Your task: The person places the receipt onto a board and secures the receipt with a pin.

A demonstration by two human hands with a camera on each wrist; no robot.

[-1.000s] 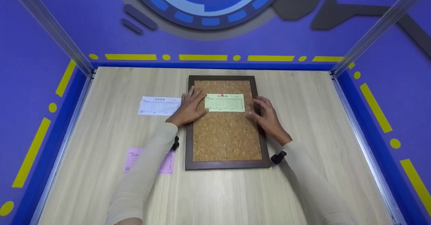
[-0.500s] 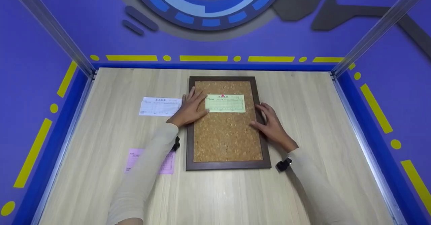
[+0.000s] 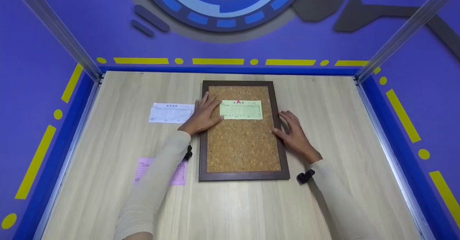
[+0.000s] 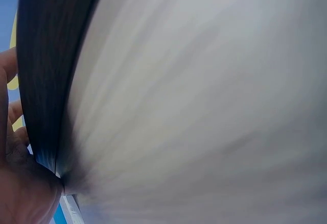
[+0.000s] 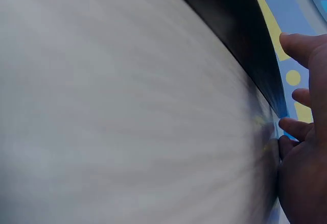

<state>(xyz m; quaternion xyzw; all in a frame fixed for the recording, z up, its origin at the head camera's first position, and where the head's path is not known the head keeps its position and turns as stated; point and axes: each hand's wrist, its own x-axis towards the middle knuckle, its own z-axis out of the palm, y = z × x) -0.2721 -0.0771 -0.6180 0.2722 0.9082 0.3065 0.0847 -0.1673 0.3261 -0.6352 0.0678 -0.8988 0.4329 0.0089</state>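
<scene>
A cork board (image 3: pixel 242 146) in a dark brown frame lies on the table in the head view. Fixed near its top is a pale green form (image 3: pixel 241 112), with a pink pushpin (image 3: pixel 238 101) at its upper edge. My left hand (image 3: pixel 203 114) rests across the board's left side, fingers spread, thumb and a fingertip at the form's left edge. At the right rail is my right hand (image 3: pixel 295 134), thumb over the frame and fingers loosely bent beside it, holding nothing. Both wrist views show the dark frame edge (image 4: pixel 48 66) near the hands.
A white form (image 3: pixel 169 112) lies left of the board, partly behind the left hand. Nearer, a pink-purple form (image 3: pixel 143 166) is partly covered by the left sleeve (image 3: pixel 151 186). Blue walls with yellow marks enclose the wooden table (image 3: pixel 237 211) at the back and sides.
My right hand has drawn back from beside the green form, moving right and slightly toward me to the frame's right rail. The left hand and the form have stayed in place.
</scene>
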